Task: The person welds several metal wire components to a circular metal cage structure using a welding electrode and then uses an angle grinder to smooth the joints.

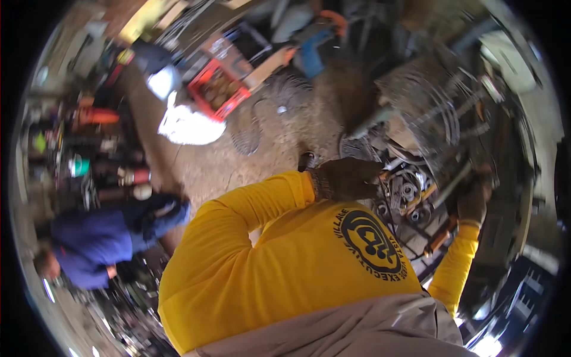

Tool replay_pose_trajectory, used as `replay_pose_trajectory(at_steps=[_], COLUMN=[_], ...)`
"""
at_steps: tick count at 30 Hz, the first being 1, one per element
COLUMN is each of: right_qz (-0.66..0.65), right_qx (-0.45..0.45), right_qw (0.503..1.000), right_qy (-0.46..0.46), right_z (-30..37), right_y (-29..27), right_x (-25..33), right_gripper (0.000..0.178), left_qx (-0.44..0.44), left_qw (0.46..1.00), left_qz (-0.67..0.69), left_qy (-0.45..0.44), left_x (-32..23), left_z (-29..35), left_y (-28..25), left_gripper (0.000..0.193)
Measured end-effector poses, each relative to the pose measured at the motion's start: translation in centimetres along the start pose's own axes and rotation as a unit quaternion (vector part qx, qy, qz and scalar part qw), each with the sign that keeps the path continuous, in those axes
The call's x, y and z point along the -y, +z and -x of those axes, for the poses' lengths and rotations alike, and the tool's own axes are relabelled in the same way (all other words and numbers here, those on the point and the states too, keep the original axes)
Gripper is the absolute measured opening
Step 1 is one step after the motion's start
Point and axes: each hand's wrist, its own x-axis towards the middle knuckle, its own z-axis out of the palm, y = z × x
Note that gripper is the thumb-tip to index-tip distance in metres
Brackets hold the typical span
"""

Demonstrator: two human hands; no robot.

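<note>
My left hand (350, 178), in a dark brown work glove, is in front of my yellow-sleeved chest. Its fingers are dark and smeared, so I cannot make out their closure or anything in them. It is beside a cluttered heap of metal parts (407, 191) with rings and round pieces. My right hand (474, 201), also gloved, is on the far side of that heap, beside a pale grey bar (453, 185). Blur hides whether the fingers touch the bar. Below that hand lies an orange-brown handle (439, 241) among the parts.
A person in a blue top (92, 244) stands at the left. Across the brown floor (208, 169) are a red crate (219, 89), a bright white bag (189, 125) and coiled metal (286, 94). A wire stack (428, 98) rises beyond the parts heap.
</note>
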Motion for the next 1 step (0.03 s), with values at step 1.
replay_pose_trajectory(at_steps=[1], right_qz=[-0.008], right_qx=[-0.006], right_qw=[0.999], right_qy=[-0.031], right_z=[-2.61], right_y=[0.49], right_x=[1.75], right_gripper=[0.048], left_qx=[-0.032], left_qw=[0.999], left_qz=[-0.021], left_qy=[-0.035], left_x=[1.74], left_z=[1.66], left_y=[-0.52], left_gripper=[0.067])
